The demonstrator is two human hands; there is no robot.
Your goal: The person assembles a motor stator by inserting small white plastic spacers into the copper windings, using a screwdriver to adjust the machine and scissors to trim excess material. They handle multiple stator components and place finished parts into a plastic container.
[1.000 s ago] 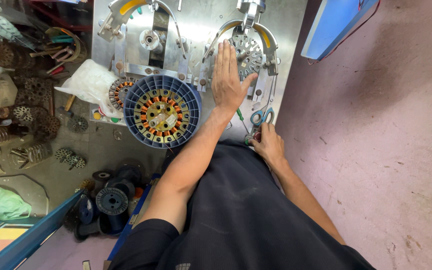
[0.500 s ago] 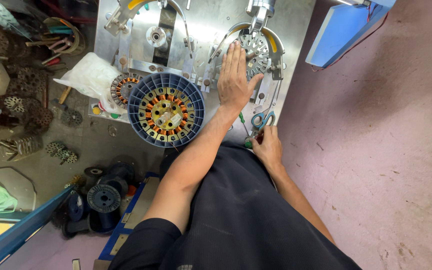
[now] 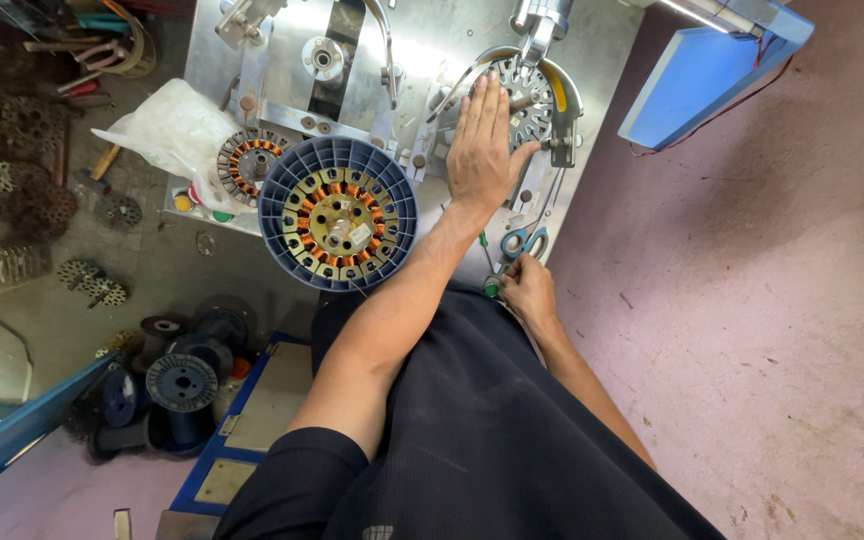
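Note:
My left hand (image 3: pixel 482 150) lies flat, palm down, on a round metal stator (image 3: pixel 532 95) mounted in the right station of a steel winding machine (image 3: pixel 352 40). Its fingers are stretched out and hold nothing. My right hand (image 3: pixel 527 292) rests at the machine's near edge with its fingers curled on the end of a thin green-handled tool (image 3: pixel 489 285). Blue-handled scissors (image 3: pixel 522 242) lie just above that hand. A blue round plastic holder with a copper-wound stator (image 3: pixel 338 212) stands left of my left forearm.
Another wound stator (image 3: pixel 247 160) and a white plastic bag (image 3: pixel 167 130) lie on the machine's left part. Wire spools (image 3: pixel 182 380) and several stator cores (image 3: pixel 12 190) sit on the floor at left. A blue box (image 3: pixel 697 85) stands at the upper right.
My left hand has slid up from below the mounted stator to lie over it. My right hand has stayed by the scissors.

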